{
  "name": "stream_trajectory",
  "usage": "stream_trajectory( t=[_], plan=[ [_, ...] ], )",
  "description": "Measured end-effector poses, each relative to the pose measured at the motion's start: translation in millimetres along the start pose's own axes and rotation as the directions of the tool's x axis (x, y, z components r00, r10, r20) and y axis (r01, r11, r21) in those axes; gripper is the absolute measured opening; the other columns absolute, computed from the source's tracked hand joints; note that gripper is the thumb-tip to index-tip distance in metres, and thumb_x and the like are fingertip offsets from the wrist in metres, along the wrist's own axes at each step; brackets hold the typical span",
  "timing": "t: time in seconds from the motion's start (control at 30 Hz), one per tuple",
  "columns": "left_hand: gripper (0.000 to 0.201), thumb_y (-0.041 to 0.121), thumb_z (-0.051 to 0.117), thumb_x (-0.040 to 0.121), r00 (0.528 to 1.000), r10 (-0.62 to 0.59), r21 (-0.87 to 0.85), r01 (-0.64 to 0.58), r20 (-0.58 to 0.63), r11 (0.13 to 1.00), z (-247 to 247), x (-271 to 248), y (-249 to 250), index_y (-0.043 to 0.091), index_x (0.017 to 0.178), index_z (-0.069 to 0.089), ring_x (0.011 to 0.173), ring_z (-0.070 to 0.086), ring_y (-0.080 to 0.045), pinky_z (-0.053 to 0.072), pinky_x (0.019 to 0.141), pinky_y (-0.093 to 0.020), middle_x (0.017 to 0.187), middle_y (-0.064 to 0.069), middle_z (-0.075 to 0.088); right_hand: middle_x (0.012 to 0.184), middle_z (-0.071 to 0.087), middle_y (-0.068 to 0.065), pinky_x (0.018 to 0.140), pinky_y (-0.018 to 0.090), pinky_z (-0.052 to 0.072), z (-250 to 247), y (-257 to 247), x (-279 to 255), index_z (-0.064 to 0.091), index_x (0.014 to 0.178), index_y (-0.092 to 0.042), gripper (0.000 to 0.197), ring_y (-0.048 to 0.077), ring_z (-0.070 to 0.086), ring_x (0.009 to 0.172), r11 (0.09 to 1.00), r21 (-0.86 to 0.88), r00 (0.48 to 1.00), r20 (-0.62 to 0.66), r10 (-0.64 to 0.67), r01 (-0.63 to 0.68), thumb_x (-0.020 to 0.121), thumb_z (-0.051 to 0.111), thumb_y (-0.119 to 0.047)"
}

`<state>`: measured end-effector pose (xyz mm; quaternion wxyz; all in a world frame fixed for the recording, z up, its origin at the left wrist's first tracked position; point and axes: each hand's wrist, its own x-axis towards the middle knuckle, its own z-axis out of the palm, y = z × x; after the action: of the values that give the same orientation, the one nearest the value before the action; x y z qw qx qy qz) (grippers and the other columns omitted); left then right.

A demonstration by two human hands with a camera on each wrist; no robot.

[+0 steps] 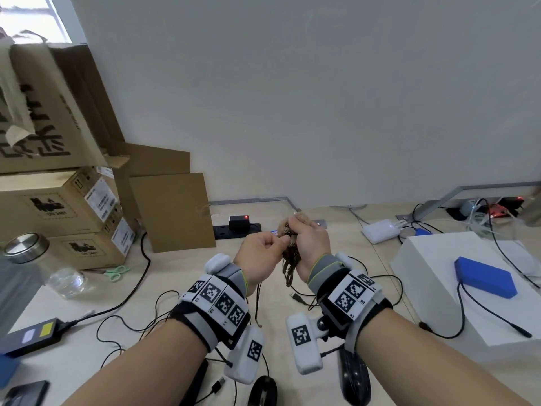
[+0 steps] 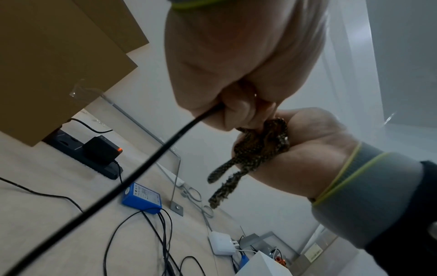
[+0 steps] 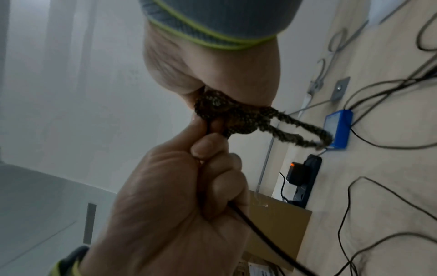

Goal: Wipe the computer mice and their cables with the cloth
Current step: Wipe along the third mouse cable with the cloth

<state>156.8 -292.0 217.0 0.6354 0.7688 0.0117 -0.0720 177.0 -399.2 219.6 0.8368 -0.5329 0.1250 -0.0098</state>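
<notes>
Both hands are raised over the desk, close together. My left hand pinches a thin black mouse cable, which runs down toward the desk. Pressed against it, my right hand grips a bunched brown speckled cloth wrapped round the cable where it leaves the left fingers. The cloth's loose ends hang below the fist. Two black mice lie on the desk near the front edge, one under my left wrist and one under my right wrist.
Stacked cardboard boxes stand at the left, with a glass jar and green scissors before them. A black power strip lies by the wall. A white box carrying a blue case stands at the right. Loose cables cross the desk.
</notes>
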Motion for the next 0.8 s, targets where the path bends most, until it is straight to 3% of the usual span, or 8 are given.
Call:
stream_trajectory(
  t=[0.13, 0.23, 0.33, 0.47, 0.57, 0.67, 0.73, 0.8],
  plan=[
    [0.033, 0.026, 0.060, 0.095, 0.999, -0.032, 0.009, 0.032, -0.003, 0.999, 2, 2, -2, 0.014, 0.066, 0.052, 0.040, 0.031, -0.005, 0.025, 0.041, -0.018, 0.049, 0.007, 0.041, 0.067, 0.054, 0.013, 0.045, 0.023, 0.040, 0, 5, 4, 0.049, 0.066, -0.006, 0.027, 0.021, 0.049, 0.053, 0.997, 0.033, 0.996, -0.051, 0.068, -0.066, 0.094, 0.049, -0.005],
    [0.030, 0.026, 0.058, 0.096, 0.999, -0.053, 0.016, 0.053, 0.007, 0.998, 0, 2, -6, 0.013, 0.069, 0.055, 0.038, 0.029, -0.005, 0.024, 0.041, -0.019, 0.052, 0.004, 0.043, 0.069, 0.054, 0.014, 0.040, 0.020, 0.039, 0, 7, 4, 0.052, 0.078, -0.003, 0.019, 0.018, 0.050, 0.044, 0.994, 0.042, 0.992, -0.072, 0.105, -0.103, 0.096, 0.048, -0.006],
    [0.028, 0.024, 0.057, 0.097, 0.998, -0.064, 0.003, 0.064, 0.017, 0.998, 1, 1, -7, 0.010, 0.073, 0.055, 0.036, 0.027, -0.003, 0.023, 0.039, -0.018, 0.050, 0.005, 0.041, 0.070, 0.055, 0.018, 0.039, 0.021, 0.041, 2, 9, 6, 0.055, 0.087, -0.002, 0.008, 0.022, 0.052, 0.046, 0.989, 0.085, 0.979, -0.157, 0.134, -0.122, 0.093, 0.050, -0.004],
    [0.030, 0.022, 0.059, 0.096, 0.996, -0.088, 0.003, 0.088, 0.018, 0.996, 1, -10, -12, 0.012, 0.068, 0.059, 0.040, 0.032, -0.005, 0.025, 0.040, -0.017, 0.043, 0.011, 0.041, 0.048, 0.056, 0.010, 0.041, 0.023, 0.045, -5, 4, 14, 0.052, 0.061, -0.004, 0.031, 0.021, 0.051, 0.038, 0.984, 0.132, 0.948, -0.281, 0.152, -0.119, 0.091, 0.047, 0.000],
    [0.029, 0.023, 0.060, 0.095, 0.995, -0.060, 0.022, 0.062, -0.083, 0.998, -8, -12, -17, 0.014, 0.067, 0.062, 0.048, 0.040, -0.010, 0.031, 0.047, -0.021, 0.054, 0.002, 0.052, 0.064, 0.058, 0.011, 0.045, 0.025, 0.046, -16, 4, 23, 0.055, 0.069, -0.007, 0.029, 0.021, 0.053, 0.047, 0.978, 0.182, 0.942, -0.298, 0.156, -0.105, 0.097, 0.045, -0.006],
    [0.024, 0.022, 0.062, 0.093, 0.986, 0.022, 0.117, -0.002, -0.164, 0.993, -24, -4, -21, 0.014, 0.070, 0.062, 0.051, 0.054, -0.012, 0.048, 0.058, -0.029, 0.058, 0.005, 0.064, 0.077, 0.064, 0.012, 0.049, 0.027, 0.051, -22, 11, 23, 0.062, 0.087, -0.006, 0.028, 0.024, 0.062, 0.057, 0.956, 0.243, 0.936, -0.269, 0.226, -0.161, 0.101, 0.044, -0.022],
    [0.018, 0.020, 0.062, 0.091, 0.986, 0.082, 0.249, -0.044, -0.144, 0.967, -31, -1, -21, 0.018, 0.074, 0.064, 0.066, 0.066, -0.017, 0.055, 0.070, -0.035, 0.062, 0.005, 0.069, 0.089, 0.068, 0.014, 0.051, 0.028, 0.054, -22, 16, 19, 0.065, 0.105, -0.004, 0.034, 0.025, 0.069, 0.067, 0.933, 0.280, 0.929, -0.226, 0.293, -0.226, 0.101, 0.044, -0.031],
    [0.016, 0.020, 0.062, 0.090, 0.977, 0.169, 0.449, -0.094, -0.130, 0.889, -38, 0, -21, 0.020, 0.075, 0.064, 0.070, 0.067, -0.015, 0.055, 0.070, -0.033, 0.067, 0.006, 0.070, 0.101, 0.069, 0.017, 0.058, 0.031, 0.057, -19, 22, 15, 0.065, 0.111, 0.000, 0.041, 0.027, 0.070, 0.077, 0.925, 0.264, 0.926, -0.188, 0.327, -0.273, 0.102, 0.043, -0.034]
  ],
)
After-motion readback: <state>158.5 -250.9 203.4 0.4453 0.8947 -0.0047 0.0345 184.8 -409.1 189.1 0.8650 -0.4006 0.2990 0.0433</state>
